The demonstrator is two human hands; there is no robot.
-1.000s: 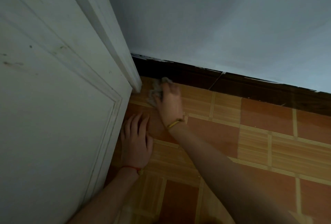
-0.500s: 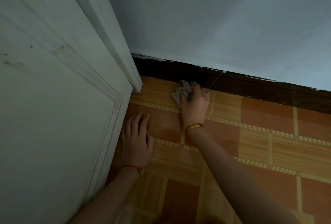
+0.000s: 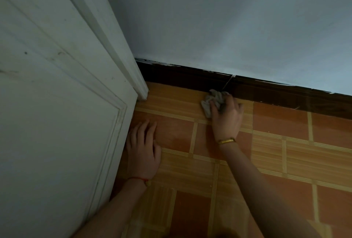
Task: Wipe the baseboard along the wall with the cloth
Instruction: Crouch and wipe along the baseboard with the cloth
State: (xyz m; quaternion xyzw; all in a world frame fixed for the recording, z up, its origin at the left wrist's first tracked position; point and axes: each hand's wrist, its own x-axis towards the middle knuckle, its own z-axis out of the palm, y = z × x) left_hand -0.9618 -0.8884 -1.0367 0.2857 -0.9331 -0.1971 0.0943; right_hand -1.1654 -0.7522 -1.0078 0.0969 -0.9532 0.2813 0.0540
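The right hand (image 3: 226, 117), with a gold bangle (image 3: 226, 140) at its wrist, has its fingers curled over a crumpled grey cloth (image 3: 212, 100) and holds it down where the floor (image 3: 276, 154) meets the dark baseboard (image 3: 266, 93), the cloth's top edge touching the board just below a thin pale seam in it. The left hand (image 3: 142, 152), a red string (image 3: 136, 178) round its wrist, lies flat on the orange tiles with fingers straight and close together, just beside the white door (image 3: 57, 123). Above the baseboard rises a pale blue-grey wall (image 3: 228, 24), and the white door frame (image 3: 131, 70) meets the baseboard's left end.
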